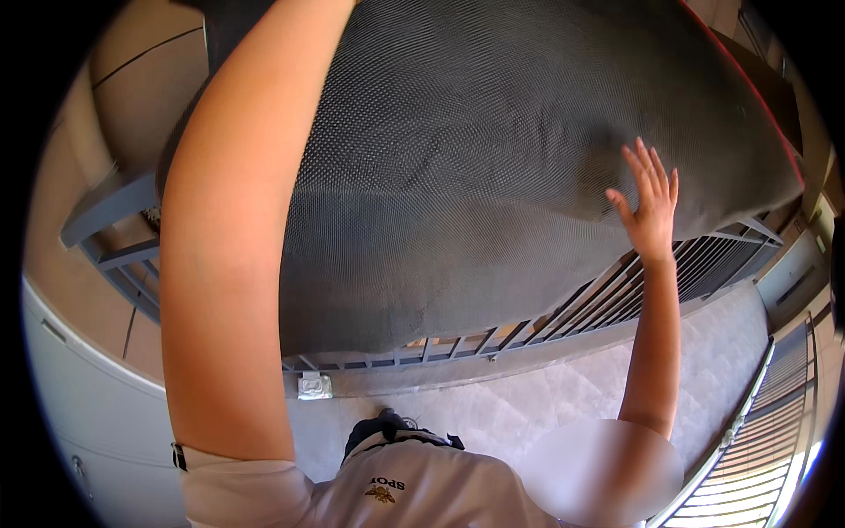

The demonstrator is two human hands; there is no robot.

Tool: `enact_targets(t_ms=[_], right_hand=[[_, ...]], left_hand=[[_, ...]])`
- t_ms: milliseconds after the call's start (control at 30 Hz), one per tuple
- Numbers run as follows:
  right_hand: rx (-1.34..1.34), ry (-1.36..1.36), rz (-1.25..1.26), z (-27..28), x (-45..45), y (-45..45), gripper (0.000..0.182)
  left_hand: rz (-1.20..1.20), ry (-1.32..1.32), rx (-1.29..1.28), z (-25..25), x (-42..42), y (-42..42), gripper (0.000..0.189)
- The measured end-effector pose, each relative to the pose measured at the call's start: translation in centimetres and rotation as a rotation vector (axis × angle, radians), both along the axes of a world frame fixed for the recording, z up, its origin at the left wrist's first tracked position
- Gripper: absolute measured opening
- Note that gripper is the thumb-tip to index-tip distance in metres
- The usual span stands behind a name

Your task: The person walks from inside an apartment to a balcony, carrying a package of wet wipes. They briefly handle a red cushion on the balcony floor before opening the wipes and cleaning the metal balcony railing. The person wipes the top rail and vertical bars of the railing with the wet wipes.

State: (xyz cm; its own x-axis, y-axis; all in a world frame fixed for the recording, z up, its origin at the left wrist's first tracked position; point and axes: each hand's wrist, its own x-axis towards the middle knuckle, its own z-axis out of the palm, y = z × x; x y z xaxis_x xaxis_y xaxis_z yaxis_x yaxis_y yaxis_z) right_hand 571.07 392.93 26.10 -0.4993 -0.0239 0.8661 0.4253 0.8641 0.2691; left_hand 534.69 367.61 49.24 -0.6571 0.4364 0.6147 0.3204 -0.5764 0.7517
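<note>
A large dark grey mat (429, 198) with a fine woven texture hangs over a metal railing in front of me. Red trim runs along its far right edge, and shallow creases cross its surface. My right hand (648, 204) is raised before the mat's right part, fingers spread and holding nothing. Whether its palm touches the mat, I cannot tell. My left arm reaches up across the mat's left side, and the left hand is out of view past the top edge.
Below the mat stand the dark bars of the railing (594, 300). A small white packet (314, 385) lies at its base. A pale tiled floor (502, 409) stretches to the right, a second barred railing (759, 455) beyond it. At left is a light door (92, 409).
</note>
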Motion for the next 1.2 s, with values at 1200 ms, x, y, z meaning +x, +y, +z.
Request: enact_targets(t_ms=[1200], right_hand=[[-0.381,0.735,0.052,-9.6,-8.3,8.5,0.064]], left_hand=[[-0.049,0.980,-1.490,-7.8,2.0,-4.5,0.068]])
